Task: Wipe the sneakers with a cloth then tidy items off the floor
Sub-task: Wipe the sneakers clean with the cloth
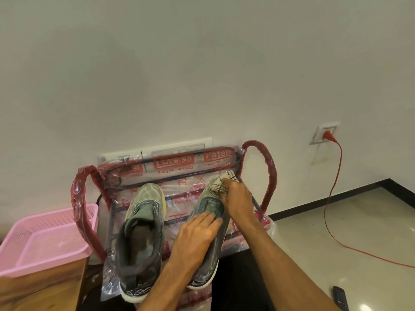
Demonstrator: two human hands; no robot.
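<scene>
Head view, frame centre: left hand [197, 230] pressing flat on the grey-green canvas sneaker [212, 206], right hand [237, 198] clutching the white stitched cloth [221, 184] at its toe; hard rubbing could skid it off the slick plastic-wrapped red rack [270, 173].

One wide-angle camera, worn on the person's head, looks forward and down from close above the sneakers [143, 232] on the plastic-wrapped rack [270, 173]. It faces the white wall [179, 63], which fills the upper half, and the tiled floor [336, 221] shows at lower right.
</scene>
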